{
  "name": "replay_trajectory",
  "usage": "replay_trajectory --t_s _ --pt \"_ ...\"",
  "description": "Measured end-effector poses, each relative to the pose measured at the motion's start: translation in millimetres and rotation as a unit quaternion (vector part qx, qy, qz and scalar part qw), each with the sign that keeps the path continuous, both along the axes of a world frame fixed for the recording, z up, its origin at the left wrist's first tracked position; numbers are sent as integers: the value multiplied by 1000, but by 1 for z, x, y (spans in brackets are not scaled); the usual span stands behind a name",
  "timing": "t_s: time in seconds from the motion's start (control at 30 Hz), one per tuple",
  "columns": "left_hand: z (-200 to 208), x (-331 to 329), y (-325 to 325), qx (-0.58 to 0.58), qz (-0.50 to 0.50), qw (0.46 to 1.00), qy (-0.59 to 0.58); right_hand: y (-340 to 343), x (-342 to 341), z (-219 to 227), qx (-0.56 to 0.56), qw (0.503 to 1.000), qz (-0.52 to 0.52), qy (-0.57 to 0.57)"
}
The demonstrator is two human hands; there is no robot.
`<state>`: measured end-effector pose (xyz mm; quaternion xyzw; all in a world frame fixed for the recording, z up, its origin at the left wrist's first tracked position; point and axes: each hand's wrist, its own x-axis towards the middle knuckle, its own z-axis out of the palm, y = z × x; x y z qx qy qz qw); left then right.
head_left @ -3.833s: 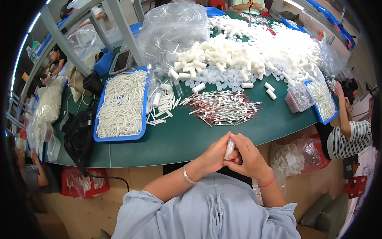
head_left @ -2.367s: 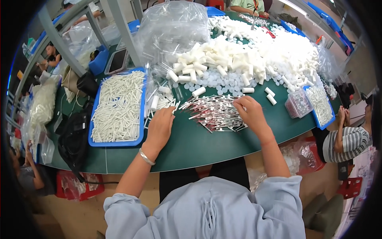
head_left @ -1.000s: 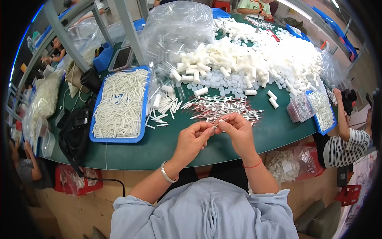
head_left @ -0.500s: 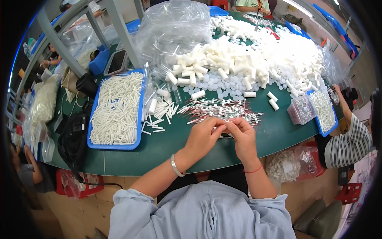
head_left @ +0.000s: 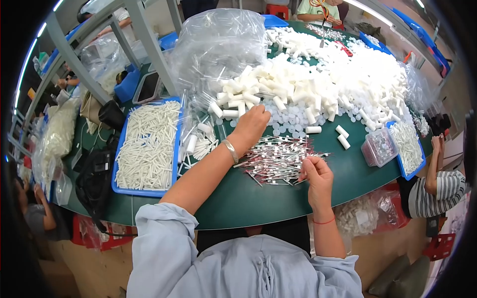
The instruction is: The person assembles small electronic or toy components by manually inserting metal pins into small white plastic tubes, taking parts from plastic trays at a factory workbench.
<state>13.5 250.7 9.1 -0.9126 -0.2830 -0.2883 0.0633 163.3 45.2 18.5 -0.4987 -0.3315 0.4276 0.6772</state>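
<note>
My left hand (head_left: 252, 128), with a silver bangle at the wrist, reaches forward to the near edge of the heap of white cylinders (head_left: 298, 84). Its fingers curl down beside translucent round discs (head_left: 287, 119), and anything in them is hidden. At the right end of a pile of thin red-and-white sticks (head_left: 276, 159) is my right hand (head_left: 319, 180). Thumb and fingers are pinched together there; what they hold is too small to make out. Three loose white cylinders (head_left: 343, 142) lie beyond this hand.
On the left, a blue tray (head_left: 113, 174) holds short white tubes, with more white tubes (head_left: 203, 146) beside it. A large clear plastic bag (head_left: 218, 39) stands behind. To the right are a clear box (head_left: 379, 147) and another blue tray (head_left: 408, 176). Other people sit around the green table (head_left: 223, 208).
My hands were together over the near side of the stick pile. The left has moved forward to the heap's edge; the right has drawn apart to the right and slightly nearer me.
</note>
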Motion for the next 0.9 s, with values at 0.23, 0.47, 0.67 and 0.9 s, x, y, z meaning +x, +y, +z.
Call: replay_trajectory --t_s 0.23,0.47,0.67,0.9 --pt "31 -16 -64 -569 -93 757 -308 -2 -8 11 12 993 -30 -114" --pt "46 -39 -124 -692 -106 591 -400 -6 -23 19 87 965 -34 -245" --pt "47 -50 -136 -714 -118 523 -450 -15 -28 30 77 953 -24 -293" --pt "44 -52 -143 -699 -117 535 -460 -21 -25 28 78 947 -19 -311"
